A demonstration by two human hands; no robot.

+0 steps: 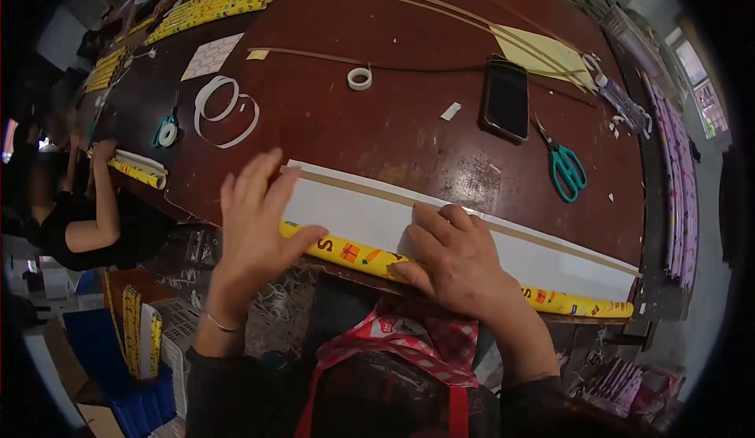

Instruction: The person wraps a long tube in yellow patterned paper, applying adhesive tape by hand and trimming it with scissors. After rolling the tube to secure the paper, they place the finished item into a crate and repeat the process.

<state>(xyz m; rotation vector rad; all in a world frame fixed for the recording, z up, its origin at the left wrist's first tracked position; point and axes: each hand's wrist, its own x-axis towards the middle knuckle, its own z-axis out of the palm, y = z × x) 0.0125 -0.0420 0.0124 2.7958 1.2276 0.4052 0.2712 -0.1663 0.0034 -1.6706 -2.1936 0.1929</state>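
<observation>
A long sheet of wrapping paper (354, 206) lies white side up along the table's near edge, partly rolled into a yellow printed roll (370, 259). A brown strip (543, 241) runs along its far side. My left hand (259, 222) is over the left end, fingers spread and thumb near the roll. My right hand (456, 253) rests on the middle of the sheet, its bent fingers spread across the white face and the thumb at the roll. Part of the roll is hidden under my right hand.
Beyond the sheet lie teal-handled scissors (565, 172), a black phone (505, 104), a tape roll (359, 79) and white ribbon loops (212, 108). Yellow rolls (220, 5) are stacked at the back left. At the left, another person's arm (102, 210) is beside a yellow roll (138, 172).
</observation>
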